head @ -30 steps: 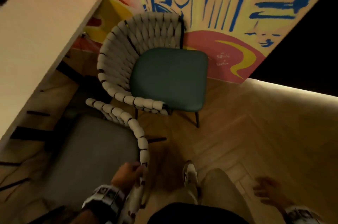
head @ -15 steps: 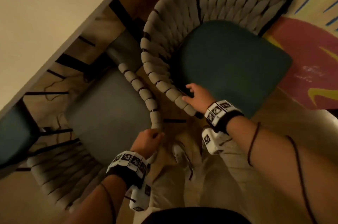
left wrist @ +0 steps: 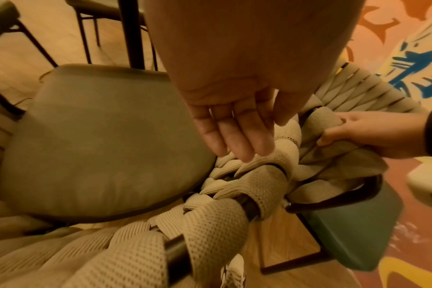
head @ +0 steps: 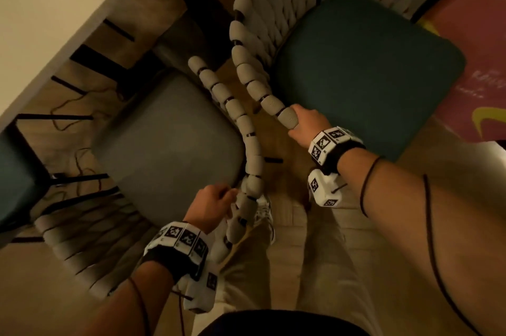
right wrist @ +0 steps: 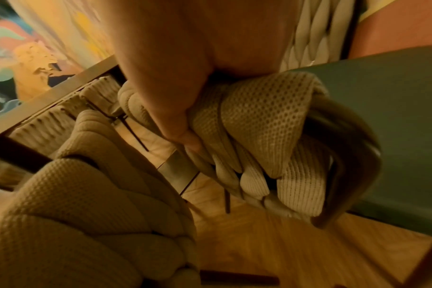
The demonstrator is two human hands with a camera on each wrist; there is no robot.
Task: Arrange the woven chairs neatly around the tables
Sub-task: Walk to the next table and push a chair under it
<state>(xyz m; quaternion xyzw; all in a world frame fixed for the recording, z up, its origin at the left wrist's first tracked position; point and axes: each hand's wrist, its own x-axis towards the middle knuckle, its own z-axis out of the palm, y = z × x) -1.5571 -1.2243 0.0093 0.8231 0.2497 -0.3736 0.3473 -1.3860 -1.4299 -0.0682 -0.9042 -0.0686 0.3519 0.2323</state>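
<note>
A pale table (head: 41,34) fills the upper left of the head view, its dark frame and legs showing beneath its edge above a wooden floor (head: 410,198). A painted mural (head: 482,67) in pink and yellow runs along the right. Two woven chairs stand side by side next to the table. The grey-cushioned chair (head: 164,149) sits at centre left, its seat reaching toward the table and its thick cream woven rim curving down toward the person. The green-cushioned chair (head: 364,75) stands to its right, near the mural, with its woven back at the top of the view. The two rims run close together, with a narrow gap between them. Part of a third chair (head: 13,171) with a dark seat shows at the far left, under the table's edge. The person's legs in light trousers and a pale shoe (head: 262,215) appear between the arms. The right hand (head: 304,123) grips the end of the green-cushioned chair's woven rim, fingers and thumb curled round the padded weave. The left hand (head: 212,204) is at the grey-cushioned chair's rim; in the left wrist view its fingers (left wrist: 237,136) are straight and pressed together, their tips just above or lightly touching the weave, though which cannot be told. Both wrists carry bands with black-and-white markers.
</note>
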